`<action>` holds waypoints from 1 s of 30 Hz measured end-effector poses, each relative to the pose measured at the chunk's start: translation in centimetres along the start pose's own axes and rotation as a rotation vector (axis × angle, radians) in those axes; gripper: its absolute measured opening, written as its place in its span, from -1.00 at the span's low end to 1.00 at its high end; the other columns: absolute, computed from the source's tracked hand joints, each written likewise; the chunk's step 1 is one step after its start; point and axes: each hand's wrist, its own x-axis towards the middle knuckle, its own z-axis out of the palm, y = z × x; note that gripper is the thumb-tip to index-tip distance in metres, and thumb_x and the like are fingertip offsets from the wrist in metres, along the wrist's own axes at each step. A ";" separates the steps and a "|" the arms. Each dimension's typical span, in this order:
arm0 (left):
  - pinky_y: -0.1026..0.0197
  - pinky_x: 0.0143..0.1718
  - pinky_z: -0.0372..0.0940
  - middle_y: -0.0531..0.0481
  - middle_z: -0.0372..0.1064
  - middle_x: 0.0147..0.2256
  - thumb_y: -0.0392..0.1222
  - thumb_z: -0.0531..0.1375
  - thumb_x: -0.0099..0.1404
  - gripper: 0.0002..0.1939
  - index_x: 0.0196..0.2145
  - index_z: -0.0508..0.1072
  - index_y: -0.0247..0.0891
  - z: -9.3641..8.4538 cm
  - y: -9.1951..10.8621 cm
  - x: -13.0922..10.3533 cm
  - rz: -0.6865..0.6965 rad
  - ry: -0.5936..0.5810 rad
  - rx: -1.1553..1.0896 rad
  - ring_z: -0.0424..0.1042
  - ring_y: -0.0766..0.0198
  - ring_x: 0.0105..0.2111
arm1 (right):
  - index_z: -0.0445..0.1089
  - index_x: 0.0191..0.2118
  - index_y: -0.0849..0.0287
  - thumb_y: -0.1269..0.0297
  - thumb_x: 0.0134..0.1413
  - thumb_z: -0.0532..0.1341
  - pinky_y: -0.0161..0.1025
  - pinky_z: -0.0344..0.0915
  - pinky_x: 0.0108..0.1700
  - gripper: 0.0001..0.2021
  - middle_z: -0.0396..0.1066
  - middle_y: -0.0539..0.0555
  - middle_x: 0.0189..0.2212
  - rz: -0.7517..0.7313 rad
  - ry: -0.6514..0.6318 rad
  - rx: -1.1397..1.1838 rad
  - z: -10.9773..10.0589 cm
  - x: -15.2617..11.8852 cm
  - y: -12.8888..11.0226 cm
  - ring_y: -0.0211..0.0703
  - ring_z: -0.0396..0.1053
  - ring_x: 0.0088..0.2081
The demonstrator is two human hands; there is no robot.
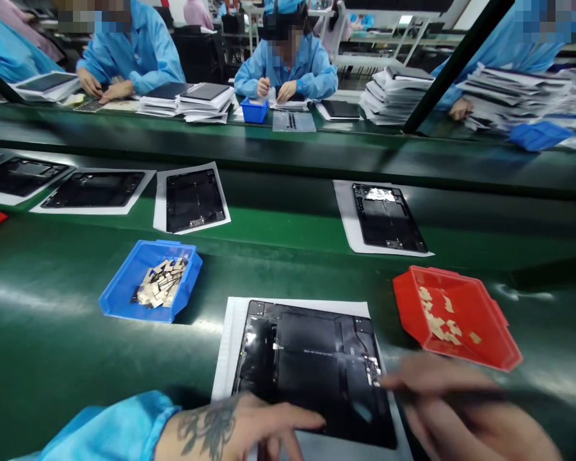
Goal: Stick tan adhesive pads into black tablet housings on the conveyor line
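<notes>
An opened tablet housing, black with its inner parts showing, lies on a white sheet right before me. My left hand rests at its near left edge, index finger stretched onto the black surface and the other fingers partly hidden beneath. At the right edge is my right hand, smeared by motion. Its fingers are curled, with a fingertip close to a small board on the housing. A dark, long shape runs across that hand, too blurred to name.
A blue bin of small pale pieces with dark strips stands left, a red bin of small tan pieces right. Further tablet housings lie on sheets along the green belt. Across it, people in blue smocks work beside stacks.
</notes>
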 end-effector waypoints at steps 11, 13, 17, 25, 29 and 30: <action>0.17 -0.59 0.23 -0.18 0.41 -0.36 -0.43 -0.02 0.29 -0.70 -0.09 0.40 -0.54 -5.1 -0.4 -0.5 0.381 0.376 1.335 0.33 0.26 -0.53 | 0.27 -0.30 0.22 0.05 0.09 0.24 -0.48 -0.02 -0.62 -0.70 0.29 -0.03 -0.51 0.467 -0.277 0.471 10.2 7.5 0.0 -0.42 0.08 -0.57; 0.18 -0.60 0.21 -0.18 0.41 -0.36 -0.44 -0.04 0.30 -0.69 -0.08 0.39 -0.55 -5.7 -0.8 -0.2 0.398 0.382 1.333 0.33 0.27 -0.53 | 0.26 -0.27 0.20 0.04 0.06 0.26 -0.48 -0.02 -0.64 -0.68 0.29 -0.05 -0.54 0.447 -0.239 0.438 10.4 8.1 0.3 -0.40 0.09 -0.58; 0.20 -0.57 0.26 -0.11 0.40 -0.39 -0.44 -0.04 0.33 -0.70 -0.05 0.37 -0.48 -6.2 -3.0 0.6 0.287 0.441 1.301 0.34 0.28 -0.51 | 0.22 -0.19 0.15 0.02 -0.02 0.30 -0.45 0.01 -0.64 -0.61 0.30 -0.09 -0.58 0.371 -0.097 0.342 10.9 9.5 1.4 -0.37 0.14 -0.60; 0.20 -0.54 0.35 -0.02 0.33 -0.46 -0.37 -0.06 0.37 -0.71 -0.04 0.36 -0.38 -6.3 -5.9 1.5 0.113 0.461 1.204 0.37 0.26 -0.51 | 0.23 -0.24 0.16 0.07 0.06 0.25 -0.36 0.15 -0.55 -0.70 0.37 -0.01 -0.49 0.259 -0.043 0.158 11.5 10.0 4.0 -0.29 0.25 -0.53; 0.23 -0.56 0.33 -0.02 0.32 -0.48 -0.39 -0.04 0.34 -0.72 -0.07 0.38 -0.39 -6.2 -5.6 1.2 0.109 0.456 1.159 0.34 0.27 -0.54 | 0.23 -0.24 0.15 0.13 0.11 0.22 -0.34 0.23 -0.47 -0.77 0.41 0.00 -0.45 0.271 -0.104 0.118 11.2 9.7 4.2 -0.29 0.28 -0.50; 0.23 -0.57 0.32 -0.02 0.32 -0.49 -0.40 -0.03 0.33 -0.72 -0.07 0.38 -0.40 -6.2 -5.4 1.1 0.112 0.453 1.142 0.33 0.28 -0.55 | 0.23 -0.24 0.15 0.14 0.12 0.21 -0.33 0.25 -0.44 -0.78 0.41 0.00 -0.44 0.270 -0.118 0.112 11.2 9.6 4.2 -0.28 0.29 -0.49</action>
